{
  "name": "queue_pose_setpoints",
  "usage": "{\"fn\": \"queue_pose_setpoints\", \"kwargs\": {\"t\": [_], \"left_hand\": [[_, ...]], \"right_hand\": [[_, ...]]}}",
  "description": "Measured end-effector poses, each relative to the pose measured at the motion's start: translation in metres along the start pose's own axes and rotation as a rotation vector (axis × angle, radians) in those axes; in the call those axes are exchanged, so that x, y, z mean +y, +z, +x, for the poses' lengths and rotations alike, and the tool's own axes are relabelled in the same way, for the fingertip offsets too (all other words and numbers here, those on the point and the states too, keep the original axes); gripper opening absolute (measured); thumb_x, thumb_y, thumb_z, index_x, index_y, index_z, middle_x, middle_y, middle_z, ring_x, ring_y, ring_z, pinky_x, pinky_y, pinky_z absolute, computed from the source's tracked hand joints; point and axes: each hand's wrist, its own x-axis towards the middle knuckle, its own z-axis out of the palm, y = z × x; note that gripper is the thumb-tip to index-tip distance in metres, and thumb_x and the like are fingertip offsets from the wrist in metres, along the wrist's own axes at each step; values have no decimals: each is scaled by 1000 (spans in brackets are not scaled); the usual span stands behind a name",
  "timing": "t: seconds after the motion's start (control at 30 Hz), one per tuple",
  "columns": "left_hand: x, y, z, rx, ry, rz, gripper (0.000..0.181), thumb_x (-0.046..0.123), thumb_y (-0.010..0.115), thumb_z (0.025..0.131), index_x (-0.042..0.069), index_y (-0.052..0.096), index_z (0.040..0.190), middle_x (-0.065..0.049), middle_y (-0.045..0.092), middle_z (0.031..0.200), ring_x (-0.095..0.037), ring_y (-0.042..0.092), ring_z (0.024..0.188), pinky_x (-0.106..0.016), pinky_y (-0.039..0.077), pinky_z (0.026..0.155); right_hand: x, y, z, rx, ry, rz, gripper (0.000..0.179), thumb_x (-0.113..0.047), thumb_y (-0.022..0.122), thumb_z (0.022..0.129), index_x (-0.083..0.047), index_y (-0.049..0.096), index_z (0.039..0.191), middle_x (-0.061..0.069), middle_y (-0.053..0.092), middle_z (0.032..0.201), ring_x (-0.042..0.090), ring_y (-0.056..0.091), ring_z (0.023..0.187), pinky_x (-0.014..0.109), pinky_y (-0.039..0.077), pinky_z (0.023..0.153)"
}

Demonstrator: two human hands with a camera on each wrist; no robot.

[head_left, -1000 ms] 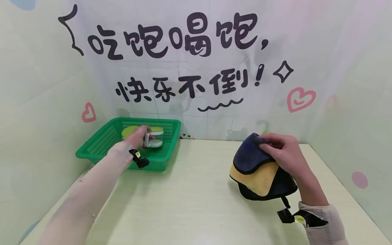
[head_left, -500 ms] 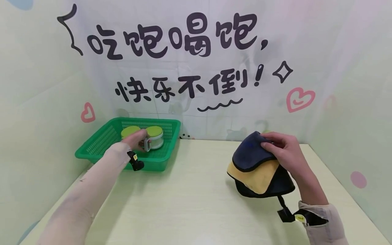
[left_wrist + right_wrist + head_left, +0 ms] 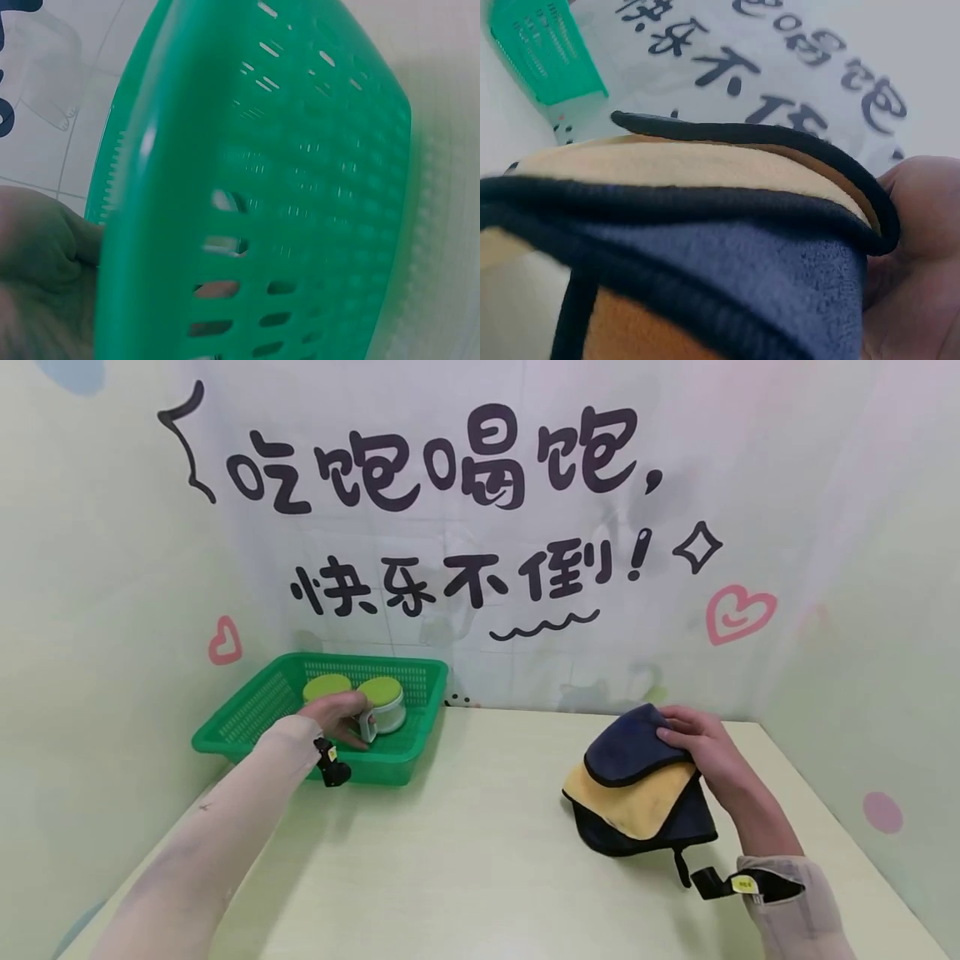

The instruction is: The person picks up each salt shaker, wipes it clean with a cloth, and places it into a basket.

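In the head view my left hand point(image 3: 337, 710) reaches into the green basket point(image 3: 390, 770), right beside the handle point(image 3: 367, 727) of a seasoning jar point(image 3: 388, 717) with a green lid. Its thumb stands out below the handle. The jar is upright in the basket, and a second green-lidded jar point(image 3: 327, 685) sits to its left, partly covered by the hand. The basket wall point(image 3: 315, 195) hides my fingers in the left wrist view. On the right, my right hand point(image 3: 708, 752) pinches a folded cleaning cloth point(image 3: 630, 752), navy and yellow with black edging, by its top edge.
A light wooden table point(image 3: 465, 868) carries the basket at its back left. Behind it hangs a white backdrop point(image 3: 480, 668) with large dark lettering, and pale walls point(image 3: 862, 693) close in both sides.
The jar at my left hand was tilted by its handle and now stands upright; the thumb has spread from the handle. The cloth stays in my right hand, shifted slightly lower in the head view.
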Motion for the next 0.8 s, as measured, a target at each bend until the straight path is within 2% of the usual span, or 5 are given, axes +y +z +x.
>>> {"fn": "queue_pose_setpoints", "kwargs": {"t": [0.2,0.33,0.53,0.63,0.8], "left_hand": [[0,2,2,2,-1,42,40,15,30,106,-11,54,125,-28,55,120,-41,62,112,-44,64,84],[3,-1,-1,0,-10,109,41,19,30,107,-9,56,123,-27,56,118,-39,67,103,-44,64,82],[3,-2,-4,-8,-24,150,44,23,29,108,-8,56,125,-27,58,121,-41,71,101,-44,63,81],[5,-2,-3,1,4,194,47,24,30,108,-9,53,132,-30,56,126,-42,70,103,-45,63,82],[16,-1,-16,140,73,564,56,35,34,107,-8,52,137,-32,56,131,-41,64,111,-47,60,87]], "right_hand": [[20,-13,3,98,165,-189,52,-22,53,107,7,45,149,32,52,147,18,64,115,16,49,83],[33,-20,4,71,237,-302,54,-21,51,106,10,42,150,38,46,148,39,62,119,24,51,80],[58,-28,5,26,302,-350,55,-19,52,103,13,42,146,42,48,139,16,67,88,30,54,71],[65,-31,5,57,324,-373,55,-20,53,102,15,43,143,43,48,137,28,68,92,35,55,74],[59,-31,4,88,343,-516,61,-27,48,101,13,38,146,43,36,148,59,46,127,62,47,98]]}}
